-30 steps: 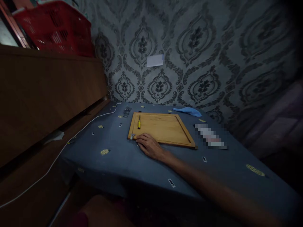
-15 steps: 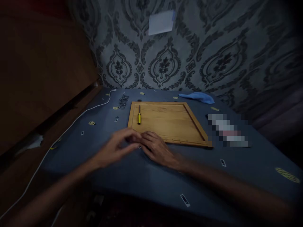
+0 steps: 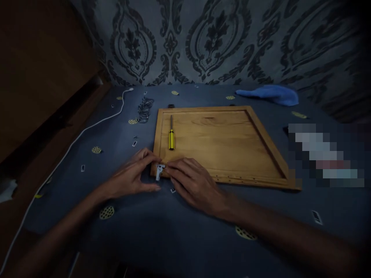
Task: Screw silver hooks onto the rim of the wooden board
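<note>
Left hand [image 3: 131, 177] holding thumb and fingers apart around metal hinge [image 3: 159, 170], hinge sitting on near left corner of wooden panel [image 3: 214, 143], right hand [image 3: 198, 186] resting beside it, grip impossible to tell, screwdriver [image 3: 171, 139] lying behind

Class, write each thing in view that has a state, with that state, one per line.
Panel, lying flat
Bracket, at the panel's near left corner
Left hand, open beside the bracket
Right hand, at the bracket, grip unclear
Screwdriver, lying on the panel, unheld
Cloth, bunched
Cord, uncoiled
</note>
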